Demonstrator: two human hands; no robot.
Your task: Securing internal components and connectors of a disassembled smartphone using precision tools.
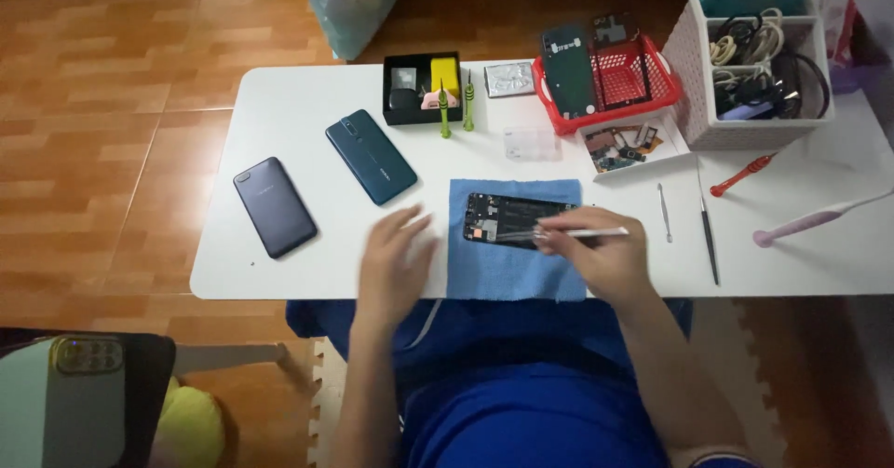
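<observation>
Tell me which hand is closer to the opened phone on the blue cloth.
Right. The right hand holds tweezers over the opened phone; the left hand is beside the blue cloth.

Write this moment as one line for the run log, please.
right hand: holds tweezers on opened phone | left hand: empty, beside cloth

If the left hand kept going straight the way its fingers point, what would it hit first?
Probably the teal phone: the left hand points up and slightly left across bare white table. Motion blur leaves the exact line uncertain.
</observation>
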